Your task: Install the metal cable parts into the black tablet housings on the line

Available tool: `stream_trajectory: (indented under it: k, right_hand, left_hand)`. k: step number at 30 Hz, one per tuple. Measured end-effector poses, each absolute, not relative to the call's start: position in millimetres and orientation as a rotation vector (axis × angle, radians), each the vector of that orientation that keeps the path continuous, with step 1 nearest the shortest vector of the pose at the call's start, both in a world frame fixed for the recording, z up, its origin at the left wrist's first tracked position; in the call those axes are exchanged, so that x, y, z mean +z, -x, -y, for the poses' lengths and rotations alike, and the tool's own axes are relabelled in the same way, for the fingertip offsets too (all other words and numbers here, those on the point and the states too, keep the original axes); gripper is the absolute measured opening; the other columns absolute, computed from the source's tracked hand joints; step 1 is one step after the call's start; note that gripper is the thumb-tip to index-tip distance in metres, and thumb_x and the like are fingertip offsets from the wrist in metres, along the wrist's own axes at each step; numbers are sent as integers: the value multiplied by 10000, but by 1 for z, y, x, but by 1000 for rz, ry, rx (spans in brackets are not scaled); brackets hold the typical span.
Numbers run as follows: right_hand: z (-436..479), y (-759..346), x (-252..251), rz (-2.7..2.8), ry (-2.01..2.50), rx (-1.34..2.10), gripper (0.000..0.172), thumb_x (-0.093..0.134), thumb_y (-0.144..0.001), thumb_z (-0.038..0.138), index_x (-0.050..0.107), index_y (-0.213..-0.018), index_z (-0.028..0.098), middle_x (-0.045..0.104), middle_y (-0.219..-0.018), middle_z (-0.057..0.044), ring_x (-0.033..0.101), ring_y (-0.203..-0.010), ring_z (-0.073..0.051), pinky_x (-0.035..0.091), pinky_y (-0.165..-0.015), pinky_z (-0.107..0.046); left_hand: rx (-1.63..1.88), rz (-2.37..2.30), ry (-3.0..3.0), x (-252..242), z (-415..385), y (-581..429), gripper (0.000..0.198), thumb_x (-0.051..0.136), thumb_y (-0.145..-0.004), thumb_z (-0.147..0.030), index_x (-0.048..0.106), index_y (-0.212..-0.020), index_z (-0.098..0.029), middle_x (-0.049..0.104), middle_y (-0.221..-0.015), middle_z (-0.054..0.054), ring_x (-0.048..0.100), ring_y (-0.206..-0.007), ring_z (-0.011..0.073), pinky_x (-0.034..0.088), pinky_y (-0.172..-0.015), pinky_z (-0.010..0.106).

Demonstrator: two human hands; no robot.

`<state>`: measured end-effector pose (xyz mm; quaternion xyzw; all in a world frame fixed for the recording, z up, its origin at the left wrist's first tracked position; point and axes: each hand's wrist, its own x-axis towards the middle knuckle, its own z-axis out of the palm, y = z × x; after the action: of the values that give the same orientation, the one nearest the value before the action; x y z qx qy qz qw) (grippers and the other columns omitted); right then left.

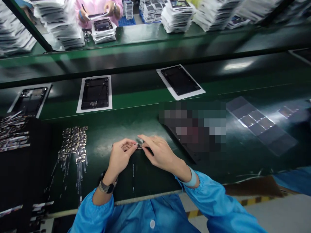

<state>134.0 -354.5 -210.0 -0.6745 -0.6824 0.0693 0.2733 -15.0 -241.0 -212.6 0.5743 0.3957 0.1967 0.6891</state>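
Between my two hands, just above the green bench, is a small circuit board with tiny parts on it. My left hand pinches its left end between thumb and fingertips. At the board's right end, the thumb and fingers of my right hand are closed on it, with the index finger raised. A thin dark strip lies on the bench below my hands. To the left rests a cluster of similar small circuit boards, several with thin tails trailing toward me.
Device frames on white sheets, such as one at centre-left and another, lie along the green belt. A dark panel, partly pixelated, is at my right, with clear plastic sheets beyond. Across the belt, a person in pink works among paper stacks.
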Motion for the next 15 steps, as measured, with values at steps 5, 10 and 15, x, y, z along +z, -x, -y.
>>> stream_trajectory:
  k: [5,10,15]
  right_hand:
    - [355,-132,-210,1899,1852,116,440,418,-982,126,459,-1420,137,719,-924,-119,654,-816,-262,481,-728,-386]
    - [356,-131,-212,1985,1903,41,454,407,-970,92,458,-1422,89,696,-900,-135,619,-786,-262,447,-697,-381]
    - [356,-134,-215,2026,1884,71,504,402,-962,68,404,-1466,90,705,-897,-127,628,-804,-261,440,-690,-373]
  left_hand:
    - [442,-892,-1306,-215,243,15,193,796,-661,-307,745,-769,-156,733,-720,54,668,-652,159,519,-628,258]
    - [457,-920,-1356,-217,247,14,162,765,-689,-306,744,-767,-166,744,-728,60,674,-660,171,515,-626,271]
    - [466,-917,-1356,-217,248,13,154,777,-682,-297,747,-758,-166,743,-712,58,662,-631,167,503,-602,269]
